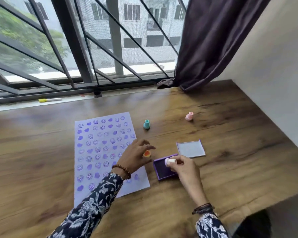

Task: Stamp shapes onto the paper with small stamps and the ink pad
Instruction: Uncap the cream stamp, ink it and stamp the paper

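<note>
A lilac paper [100, 170] covered with several purple smiley and heart prints lies on the wooden table. To its right sits the open purple ink pad [162, 174]. My right hand [184, 169] grips a small white-pink stamp [169, 161], held sideways just over the pad's far edge. My left hand [134, 156] is at the paper's right edge, blurred, with fingers curled around a tilted orange stamp [147, 154] whose face shows. A teal stamp [146, 124] and a pink stamp [189, 116] stand upright farther back.
The ink pad's lid [191, 149] lies open-side up just behind the pad. A barred window runs along the table's far edge, with a yellow pen [49, 100] on the sill. A dark curtain [210, 48] hangs at the back right beside a white wall.
</note>
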A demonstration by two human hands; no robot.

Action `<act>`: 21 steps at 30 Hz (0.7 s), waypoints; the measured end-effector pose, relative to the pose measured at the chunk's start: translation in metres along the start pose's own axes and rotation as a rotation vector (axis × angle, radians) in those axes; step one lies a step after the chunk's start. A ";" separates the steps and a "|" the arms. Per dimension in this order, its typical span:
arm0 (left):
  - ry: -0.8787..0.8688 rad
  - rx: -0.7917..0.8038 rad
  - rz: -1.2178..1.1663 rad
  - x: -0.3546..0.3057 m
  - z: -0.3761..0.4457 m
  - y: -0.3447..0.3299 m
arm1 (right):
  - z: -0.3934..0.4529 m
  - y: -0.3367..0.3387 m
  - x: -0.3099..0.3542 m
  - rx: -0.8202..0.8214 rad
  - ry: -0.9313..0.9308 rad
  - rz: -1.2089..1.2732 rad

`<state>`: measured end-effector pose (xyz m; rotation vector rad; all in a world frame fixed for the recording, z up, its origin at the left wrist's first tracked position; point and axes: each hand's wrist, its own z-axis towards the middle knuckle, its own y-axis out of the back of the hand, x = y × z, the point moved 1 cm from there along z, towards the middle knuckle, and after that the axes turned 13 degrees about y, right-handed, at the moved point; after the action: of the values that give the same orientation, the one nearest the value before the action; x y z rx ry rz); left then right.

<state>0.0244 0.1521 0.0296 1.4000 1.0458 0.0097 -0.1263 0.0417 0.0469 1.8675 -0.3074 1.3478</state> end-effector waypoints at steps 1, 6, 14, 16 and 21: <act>-0.031 -0.004 0.006 0.001 -0.002 -0.001 | -0.001 -0.001 0.003 0.016 0.046 -0.114; 0.039 0.133 0.168 0.004 -0.014 -0.020 | -0.004 0.011 0.049 0.077 0.254 -0.460; 0.020 -0.010 0.171 0.007 -0.021 -0.041 | -0.007 0.034 0.096 -0.124 0.511 -0.583; 0.019 -0.005 0.161 0.009 -0.020 -0.044 | -0.010 0.006 0.049 0.105 0.337 -0.652; 0.016 0.051 0.141 0.009 -0.022 -0.045 | -0.015 -0.017 0.015 0.173 0.294 -0.731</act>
<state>-0.0080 0.1632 -0.0073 1.5202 0.9646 0.0984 -0.1202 0.0667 0.0541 1.6339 0.6079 1.1162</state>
